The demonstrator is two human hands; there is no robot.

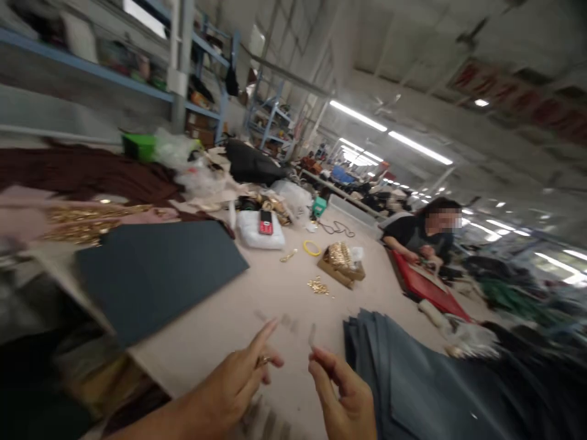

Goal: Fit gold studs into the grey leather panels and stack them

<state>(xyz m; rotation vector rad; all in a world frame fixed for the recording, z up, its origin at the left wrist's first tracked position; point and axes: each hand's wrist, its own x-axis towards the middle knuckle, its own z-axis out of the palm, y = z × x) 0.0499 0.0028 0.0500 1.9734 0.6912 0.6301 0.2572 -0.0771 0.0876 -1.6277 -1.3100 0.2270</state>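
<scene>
My left hand (243,382) is over the table with its index finger stretched out and the other fingers loosely curled; nothing shows in it. A ring sits on one finger. Close by on the right, my right hand (342,391) pinches thumb and index finger together around a small thin strip (312,334), blurred and pointing upward. Beyond both hands lies a scatter of small gold metal pieces (318,286). Dark blue-grey sheets (413,366) are stacked beside my right hand, and another dark sheet (165,272) lies farther left.
On the table (270,287) stand a cardboard box (337,274) with a gold chain, a yellow ring (312,247), and a red phone (266,222) on a white packet (250,230). Across to the right, a person (424,235) leans over a red piece (428,284).
</scene>
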